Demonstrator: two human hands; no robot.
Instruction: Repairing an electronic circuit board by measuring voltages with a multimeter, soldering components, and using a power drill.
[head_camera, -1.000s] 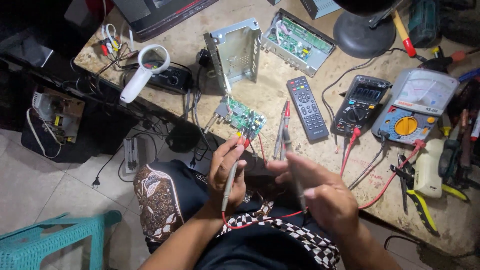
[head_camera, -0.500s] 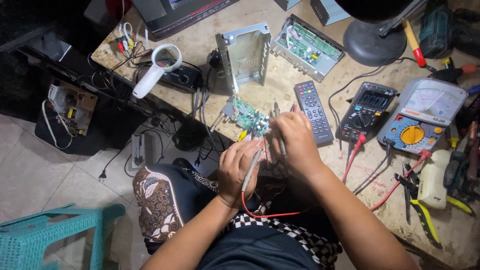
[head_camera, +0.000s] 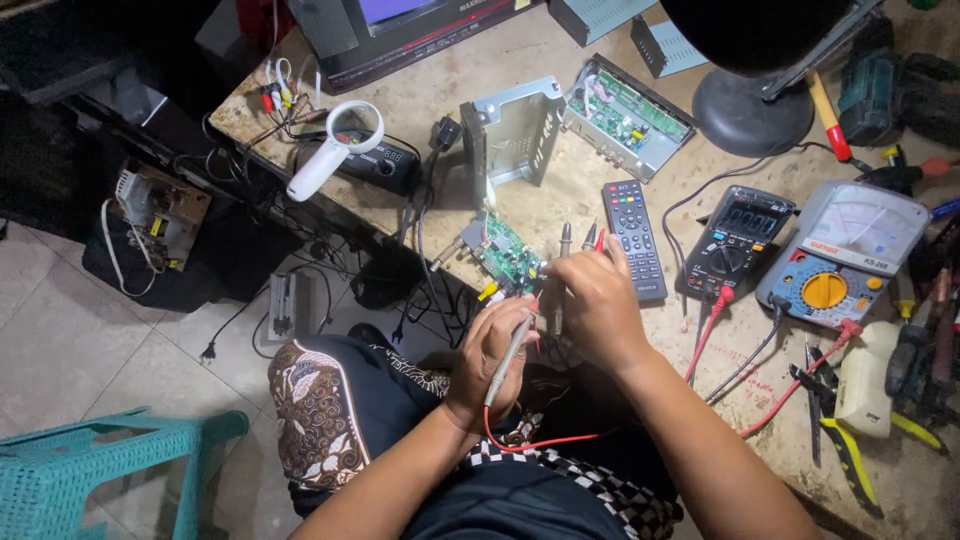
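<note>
We have both hands at the small green board (head_camera: 505, 258), which lies at the near edge of the tabletop (head_camera: 520, 215), just in front of the upright metal chassis (head_camera: 512, 130). Our left hand (head_camera: 495, 350) has its grip clenched around a grey probe (head_camera: 510, 350) with a red lead (head_camera: 540, 440) looping down over our lap; the probe's tip points up toward the board's near corner, though we cannot tell whether it touches a contact. Our right hand (head_camera: 598, 305) rests over the board's right edge with its fingers curled; two more probe tips (head_camera: 566, 240) stand up just beside its fingertips, and it seems to pinch at least one of them, but the hand hides the hold. By our judgement the work is in its middle: the box is already opened, the board is out and laid flat, and the meters are set out, a black digital meter (head_camera: 737, 240) and a grey analog meter (head_camera: 845, 255) to the right, each with leads plugged in. A remote (head_camera: 634, 235) lies between board and meters. What seems left is the probing itself across the board, since the probes are only now at its edge; a second open board (head_camera: 628, 115) sits behind, untouched. A magnifier (head_camera: 335, 150) lies well to the left.
</note>
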